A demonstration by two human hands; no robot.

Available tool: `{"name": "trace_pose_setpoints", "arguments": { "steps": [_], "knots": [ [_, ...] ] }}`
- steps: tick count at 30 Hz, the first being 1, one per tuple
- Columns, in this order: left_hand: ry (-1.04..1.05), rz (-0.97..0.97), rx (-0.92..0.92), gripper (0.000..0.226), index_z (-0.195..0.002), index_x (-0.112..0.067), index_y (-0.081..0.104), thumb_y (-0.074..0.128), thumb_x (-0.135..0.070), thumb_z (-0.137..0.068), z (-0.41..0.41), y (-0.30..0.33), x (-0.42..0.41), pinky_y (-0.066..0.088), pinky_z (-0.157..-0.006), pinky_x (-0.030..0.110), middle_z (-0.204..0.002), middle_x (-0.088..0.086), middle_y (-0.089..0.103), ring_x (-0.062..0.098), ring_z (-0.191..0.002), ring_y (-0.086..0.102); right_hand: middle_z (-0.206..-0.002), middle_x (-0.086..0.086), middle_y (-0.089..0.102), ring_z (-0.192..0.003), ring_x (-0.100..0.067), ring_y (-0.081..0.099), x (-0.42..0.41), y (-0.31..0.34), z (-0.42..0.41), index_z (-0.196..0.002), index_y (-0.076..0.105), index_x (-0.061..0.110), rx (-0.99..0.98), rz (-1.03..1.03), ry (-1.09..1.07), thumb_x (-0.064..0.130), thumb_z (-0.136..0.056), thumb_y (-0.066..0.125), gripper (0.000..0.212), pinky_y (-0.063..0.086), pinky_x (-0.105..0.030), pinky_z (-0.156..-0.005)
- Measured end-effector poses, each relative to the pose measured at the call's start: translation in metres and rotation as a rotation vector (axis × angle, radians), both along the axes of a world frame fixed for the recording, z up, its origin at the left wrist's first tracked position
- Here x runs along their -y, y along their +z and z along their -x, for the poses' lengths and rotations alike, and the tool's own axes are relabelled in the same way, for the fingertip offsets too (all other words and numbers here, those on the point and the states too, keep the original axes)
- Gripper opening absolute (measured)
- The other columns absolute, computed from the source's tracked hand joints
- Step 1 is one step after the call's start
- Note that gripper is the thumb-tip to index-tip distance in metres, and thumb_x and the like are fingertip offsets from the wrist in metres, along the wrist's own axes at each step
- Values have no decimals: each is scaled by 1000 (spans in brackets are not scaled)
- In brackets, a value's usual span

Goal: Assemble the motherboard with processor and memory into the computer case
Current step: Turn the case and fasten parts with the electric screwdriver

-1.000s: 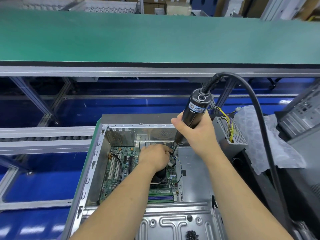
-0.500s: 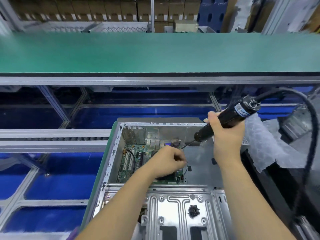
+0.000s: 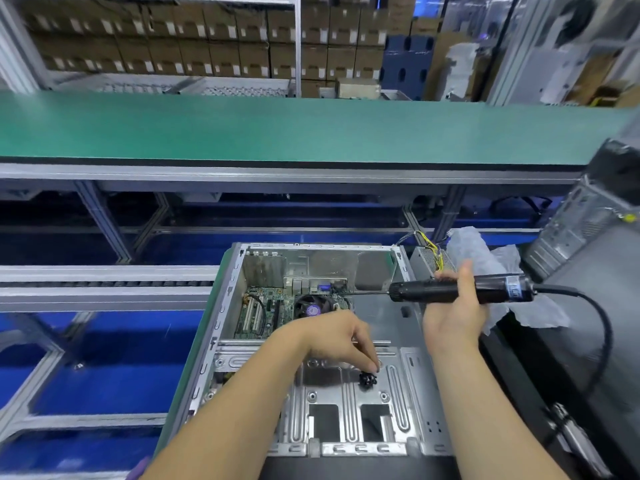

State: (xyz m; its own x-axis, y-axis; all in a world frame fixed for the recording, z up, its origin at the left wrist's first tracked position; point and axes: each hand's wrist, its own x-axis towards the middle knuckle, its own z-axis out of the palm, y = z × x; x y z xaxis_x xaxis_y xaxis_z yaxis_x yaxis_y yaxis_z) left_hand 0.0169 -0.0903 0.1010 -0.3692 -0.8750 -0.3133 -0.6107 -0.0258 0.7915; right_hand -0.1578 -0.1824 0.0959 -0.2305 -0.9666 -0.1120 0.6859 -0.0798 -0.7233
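Note:
An open silver computer case (image 3: pixel 225 306) lies on its side in front of me. Inside its far half sits the green motherboard (image 3: pixel 258 310) with a black CPU fan (image 3: pixel 311 306). My left hand (image 3: pixel 341 337) reaches down to the case's drive cage (image 3: pixel 325 379), its fingertips pinching at a small pile of black screws (image 3: pixel 367 378). My right hand (image 3: pixel 453 306) grips a black electric screwdriver (image 3: pixel 460 291) held level, its bit pointing left over the motherboard's right edge.
A green conveyor belt (image 3: pixel 277 129) runs across behind the case. A power supply with yellow wires (image 3: pixel 429 252) and crumpled plastic wrap (image 3: pixel 498 271) lie to the right. Another dark case (image 3: pixel 595 230) stands at far right. The screwdriver's black cable (image 3: pixel 602 334) loops down on the right.
My left hand has pulled back from the motherboard to the screws on the drive cage. My right hand has swung the screwdriver from upright to level and moved it right.

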Motion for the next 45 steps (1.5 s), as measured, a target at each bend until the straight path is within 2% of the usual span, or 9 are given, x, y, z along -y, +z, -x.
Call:
{"name": "trace_pose_setpoints", "arguments": {
  "steps": [6, 11, 17, 26, 31, 34, 39, 42, 45],
  "knots": [
    [-99, 60, 135, 18, -104, -21, 79, 75, -28, -87, 2, 4, -3, 47, -85, 24, -91, -15, 59, 4, -86, 57, -80, -3, 66, -85, -19, 63, -7, -10, 1, -115, 49, 13, 81, 5, 41, 32, -94, 70, 36, 56, -35, -79],
    [4, 26, 15, 16, -98, -15, 80, 80, -20, -84, -2, -1, -7, 51, -81, 21, -87, -11, 71, 4, -82, 64, -83, -5, 63, -88, -21, 60, -11, -15, 3, -107, 54, 13, 73, 31, 75, 33, -95, 67, 27, 53, -35, -85],
    [51, 4, -14, 11, -89, -18, 80, 83, -24, -80, -3, -2, -7, 55, -82, 43, -93, 8, 75, 16, -80, 63, -84, -5, 64, -90, -20, 62, -11, -16, 4, -113, 51, 14, 59, 27, 95, 36, -94, 68, 33, 54, -36, -88],
    [83, 16, -84, 4, -86, -26, 75, 74, -28, -89, -11, -8, -2, 51, -83, 29, -94, 0, 74, 8, -82, 64, -88, -5, 63, -97, -21, 60, -13, -15, 5, -119, 48, 11, 63, 35, 127, 40, -86, 73, 50, 54, -36, -87],
    [543, 23, -445, 8, -83, -18, 74, 71, -18, -90, -32, -16, 3, 53, -71, 22, -85, 2, 74, 14, -77, 62, -90, -4, 62, -99, -22, 59, -14, -16, 6, -120, 49, 12, 84, 44, 112, 40, -84, 74, 52, 56, -38, -85],
    [853, 118, -343, 9, -79, -16, 75, 73, -10, -87, -60, -27, 11, 49, -59, 13, -78, -2, 73, 13, -72, 63, -88, -4, 63, -96, -23, 61, -15, -13, 3, -114, 52, 15, 89, 24, 53, 35, -90, 71, 36, 53, -47, -96],
    [1222, -116, -606, 4, -86, -3, 72, 68, -3, -88, -88, -50, 20, 47, -61, 28, -76, 11, 69, 15, -56, 51, -77, 3, 63, -74, -11, 63, -13, 8, -8, -102, 53, 20, 137, 48, -12, 26, -98, 66, 15, 54, -38, -92],
    [1328, -277, -844, 4, -92, -1, 66, 64, -5, -93, -92, -54, 26, 45, -53, 26, -69, 9, 70, 13, -51, 51, -78, 5, 63, -73, -9, 63, -13, 28, -24, -104, 56, 20, 171, 125, 67, 28, -98, 64, 13, 55, -31, -84],
    [1309, -364, -1018, 7, -99, 1, 64, 61, -3, -94, -99, -55, 24, 48, -53, 24, -68, 7, 71, 12, -55, 54, -82, 2, 58, -77, -10, 60, -17, 41, -43, -104, 55, 18, 190, 175, 134, 28, -101, 59, 11, 52, -35, -96]
  ]
}}
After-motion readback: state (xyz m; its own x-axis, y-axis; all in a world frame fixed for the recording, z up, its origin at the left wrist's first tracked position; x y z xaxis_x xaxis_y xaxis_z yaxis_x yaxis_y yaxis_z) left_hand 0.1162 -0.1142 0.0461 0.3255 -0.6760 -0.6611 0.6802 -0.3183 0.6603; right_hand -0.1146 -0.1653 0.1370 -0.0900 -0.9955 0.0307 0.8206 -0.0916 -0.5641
